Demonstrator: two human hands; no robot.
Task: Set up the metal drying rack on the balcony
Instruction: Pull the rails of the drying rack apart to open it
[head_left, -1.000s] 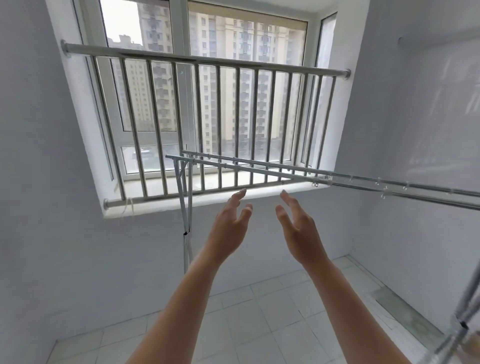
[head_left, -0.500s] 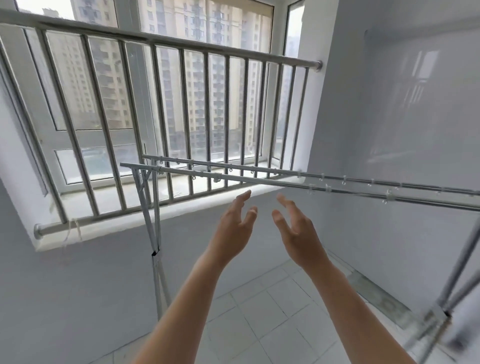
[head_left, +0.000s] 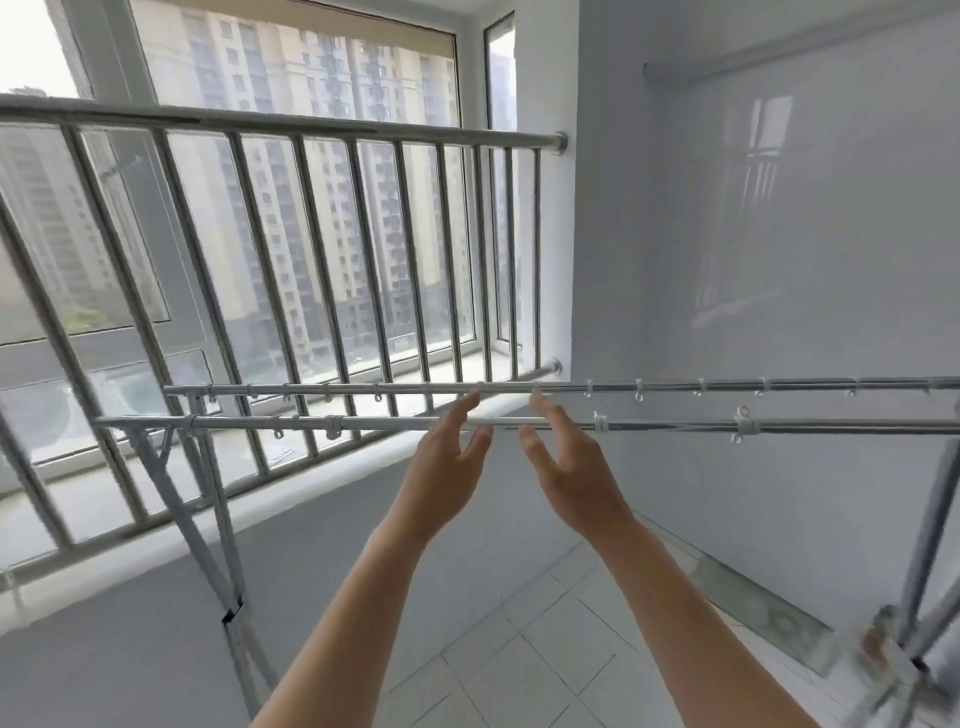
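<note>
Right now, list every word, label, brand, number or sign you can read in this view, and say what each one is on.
None can be read. The drying rack, its ring clips, the window railing, the wall and the floor tiles show no print. The tower blocks outside carry no lettering that can be made out. The left hand and right hand hold nothing printed.

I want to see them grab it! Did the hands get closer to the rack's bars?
Yes. Both hands went up and forward: earlier they were below the rack's bars, now their fingertips overlap them.
</note>
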